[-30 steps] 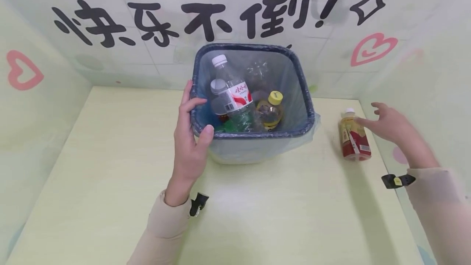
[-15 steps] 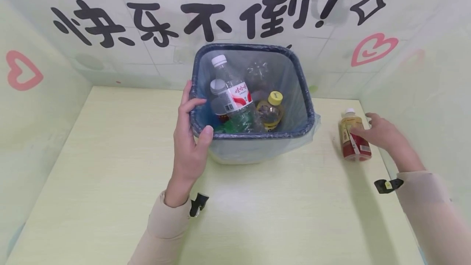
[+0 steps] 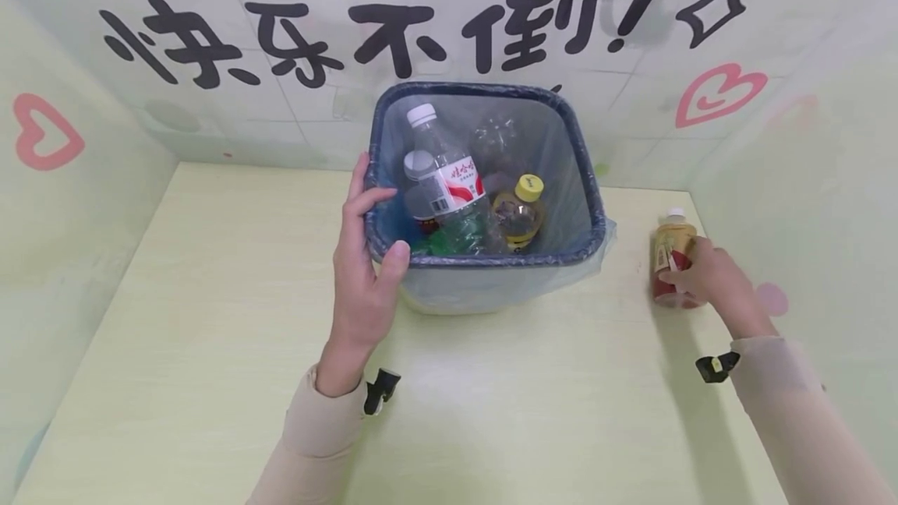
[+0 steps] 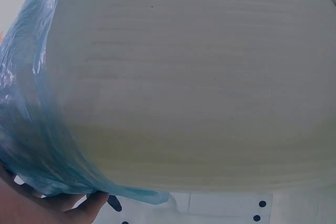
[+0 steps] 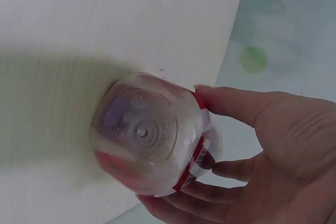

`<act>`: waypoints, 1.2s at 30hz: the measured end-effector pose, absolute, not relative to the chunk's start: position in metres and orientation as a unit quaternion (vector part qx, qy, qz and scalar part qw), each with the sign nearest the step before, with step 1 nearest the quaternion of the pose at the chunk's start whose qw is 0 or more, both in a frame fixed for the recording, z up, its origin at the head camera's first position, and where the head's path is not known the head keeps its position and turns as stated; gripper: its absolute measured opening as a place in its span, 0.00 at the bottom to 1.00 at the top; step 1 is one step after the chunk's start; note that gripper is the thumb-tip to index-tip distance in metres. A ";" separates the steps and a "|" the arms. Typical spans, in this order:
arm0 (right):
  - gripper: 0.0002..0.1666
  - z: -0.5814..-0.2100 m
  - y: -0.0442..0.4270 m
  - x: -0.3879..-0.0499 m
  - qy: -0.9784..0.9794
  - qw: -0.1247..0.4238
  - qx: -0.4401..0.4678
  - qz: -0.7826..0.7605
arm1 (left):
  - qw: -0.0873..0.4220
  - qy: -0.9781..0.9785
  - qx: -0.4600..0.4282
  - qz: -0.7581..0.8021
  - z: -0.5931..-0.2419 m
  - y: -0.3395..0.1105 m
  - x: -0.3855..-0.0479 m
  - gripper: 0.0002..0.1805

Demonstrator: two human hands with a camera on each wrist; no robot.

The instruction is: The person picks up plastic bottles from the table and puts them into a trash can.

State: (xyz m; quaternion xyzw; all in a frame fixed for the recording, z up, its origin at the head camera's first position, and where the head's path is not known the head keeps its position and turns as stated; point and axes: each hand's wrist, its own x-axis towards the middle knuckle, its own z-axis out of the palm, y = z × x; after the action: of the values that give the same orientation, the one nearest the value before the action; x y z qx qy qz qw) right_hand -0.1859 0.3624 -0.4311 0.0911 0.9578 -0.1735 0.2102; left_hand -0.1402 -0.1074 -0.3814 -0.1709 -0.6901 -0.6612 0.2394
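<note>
A trash bin [image 3: 484, 259] with a dark rim and a translucent bluish liner stands at the middle back of the table. My left hand [image 3: 365, 279] holds its left rim, with one finger over the edge and the thumb at the front corner. In the left wrist view, the bin's pale wall [image 4: 199, 77] fills most of the picture. At the table's right edge lies a drink bottle [image 3: 666, 256] with a white cap and a red and yellow label. My right hand [image 3: 719, 283] grips it from the right. The right wrist view shows the bottle's clear base [image 5: 144, 135], with thumb and fingers on either side.
Inside the bin are several plastic bottles, among them a clear white-capped bottle [image 3: 456, 181] and a yellow-capped bottle [image 3: 519, 217]. Behind the table [image 3: 210, 318] rises a wall [image 3: 316, 115] with black lettering. Side walls flank it left and right.
My right hand has come down and left from beside the bottle's neck and has closed round its body. The left hand has kept its place on the bin's rim.
</note>
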 end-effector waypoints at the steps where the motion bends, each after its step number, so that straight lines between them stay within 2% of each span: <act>1: 0.41 -0.432 0.362 -0.186 0.956 0.214 0.093 -0.175 | 0.240 -0.690 -0.172 -0.661 -0.381 -0.108 -0.140 0.34; 10: 0.50 -0.430 0.354 -0.188 0.948 0.227 0.103 -0.200 | 0.245 -0.697 -0.168 -0.652 -0.380 -0.111 -0.138 0.32; 18: 0.48 -0.432 0.350 -0.191 0.937 0.240 0.110 -0.229 | 0.247 -0.701 -0.160 -0.650 -0.381 -0.113 -0.137 0.37; 20: 0.50 -0.431 0.351 -0.192 0.934 0.251 0.111 -0.229 | 0.246 -0.703 -0.158 -0.649 -0.381 -0.112 -0.137 0.39; 25: 0.61 -0.416 0.354 -0.198 0.945 0.256 0.097 -0.181 | 0.244 -0.704 -0.157 -0.649 -0.381 -0.112 -0.138 0.40; 27: 0.63 -0.408 0.355 -0.200 0.948 0.251 0.096 -0.169 | 0.242 -0.705 -0.159 -0.648 -0.381 -0.110 -0.138 0.39; 36: 0.62 -0.383 0.356 -0.209 0.954 0.246 0.077 -0.155 | 0.239 -0.705 -0.167 -0.647 -0.380 -0.109 -0.139 0.37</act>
State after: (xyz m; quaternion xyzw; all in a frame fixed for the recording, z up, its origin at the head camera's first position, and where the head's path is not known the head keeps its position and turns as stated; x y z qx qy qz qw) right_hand -0.2087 0.3561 -0.3832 0.0773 0.9535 -0.1550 0.2465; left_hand -0.1385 -0.1091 -0.3801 -0.1670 -0.7050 -0.6466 0.2387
